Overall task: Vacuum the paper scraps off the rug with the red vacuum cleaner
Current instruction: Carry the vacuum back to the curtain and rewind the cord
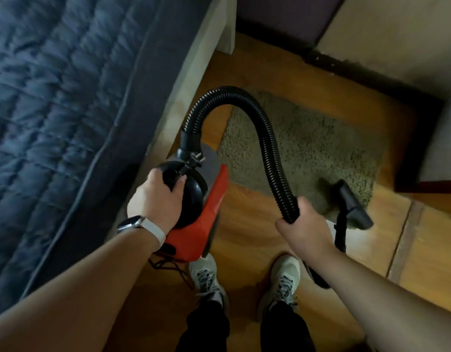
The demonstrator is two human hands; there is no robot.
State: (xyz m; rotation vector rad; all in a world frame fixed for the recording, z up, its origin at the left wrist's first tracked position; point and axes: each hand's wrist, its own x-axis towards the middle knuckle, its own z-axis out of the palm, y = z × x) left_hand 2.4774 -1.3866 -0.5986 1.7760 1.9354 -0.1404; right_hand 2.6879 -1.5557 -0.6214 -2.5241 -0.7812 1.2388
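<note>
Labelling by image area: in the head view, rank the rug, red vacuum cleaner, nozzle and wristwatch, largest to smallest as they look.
1. rug
2. red vacuum cleaner, nearer the camera, so its share is inflated
3. nozzle
4. wristwatch

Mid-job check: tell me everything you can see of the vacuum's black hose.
The hose is black, ribbed, and looks like flexible plastic. It leaves a smooth black collar at the front of the red vacuum cleaner, held by the left hand, arches high across the rug's left side, then curves down to the right hand, which grips its lower end. Past that hand a rigid black tube carries the nozzle, over the rug's near edge. No kinks show.
</note>
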